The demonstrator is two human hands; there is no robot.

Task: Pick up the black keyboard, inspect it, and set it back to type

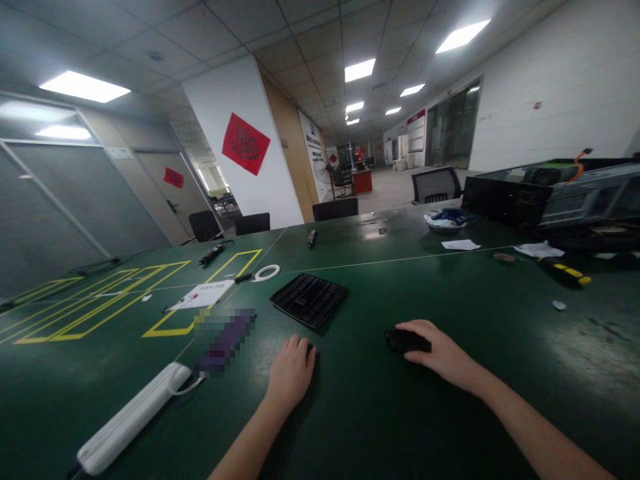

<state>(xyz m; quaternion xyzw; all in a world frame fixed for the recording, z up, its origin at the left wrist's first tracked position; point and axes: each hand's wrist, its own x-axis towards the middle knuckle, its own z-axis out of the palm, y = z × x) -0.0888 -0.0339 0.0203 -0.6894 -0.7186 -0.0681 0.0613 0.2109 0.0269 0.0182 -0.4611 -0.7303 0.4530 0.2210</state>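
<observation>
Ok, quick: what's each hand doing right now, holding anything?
Left hand: palm down on the green table, fingers curled; whether it holds anything cannot be told.
Right hand: closed over a small black object.

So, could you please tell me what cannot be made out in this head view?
All in the head view:
small black object: partly covered by the right hand, kind unclear.
dark bit under the left hand: hidden by its fingertips.
purple item: blurred by a pixelated patch.
open computer case: cut off by the right edge.
printed sheet: text too small.
</observation>
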